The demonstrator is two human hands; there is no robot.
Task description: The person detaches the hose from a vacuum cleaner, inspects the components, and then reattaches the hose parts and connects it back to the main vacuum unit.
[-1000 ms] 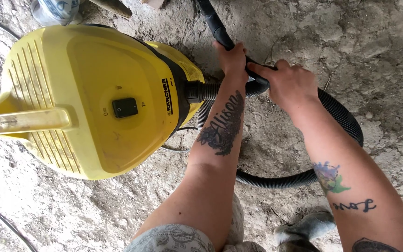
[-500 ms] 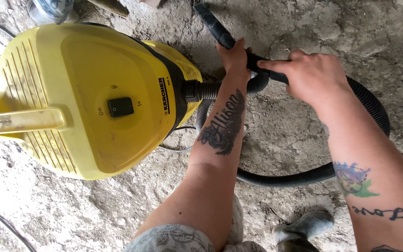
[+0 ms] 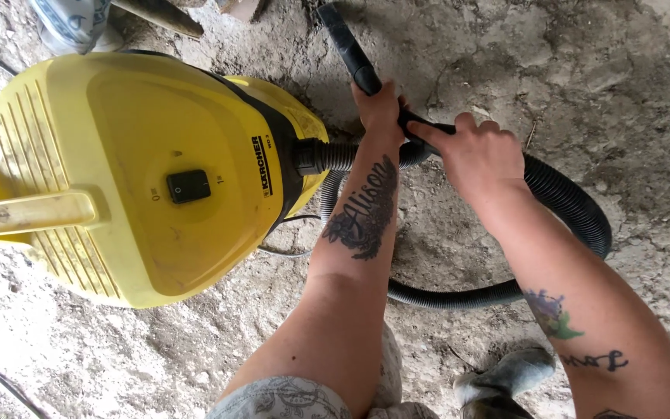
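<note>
Looking straight down at a rough, dusty grey concrete floor (image 3: 599, 70). Big yellow plastic canister vacuum (image 3: 126, 178) parked just left of both hands, with a black band around its front edge, a vertical strip of dark lettering there, a small black rocker switch (image 3: 188, 186) in the middle of the lid with tiny marks beside it, and a pale yellow carry handle (image 3: 32, 213) poking out at the far left.

Left hand (image 3: 380, 109) wrapped tight around the rigid black plastic tube (image 3: 350, 46), fingers closed over it, thumb side hidden. Tube running up and away from that hand toward the top edge. Right hand (image 3: 474, 155) just beside it, touching, curled around the same tube where it bends into the black ribbed flexible hose (image 3: 575, 209), index finger stretched along the top toward the left hand. Can't tell how far the other right fingers close underneath.

Hose looping out right of the right hand, curving back under both forearms and plugging into the vacuum's front port just left of the left wrist. Dark tattoo on the left forearm, small coloured one on the right. Dusty grey shoe (image 3: 505, 376) below the right arm, near the bottom edge.
</note>
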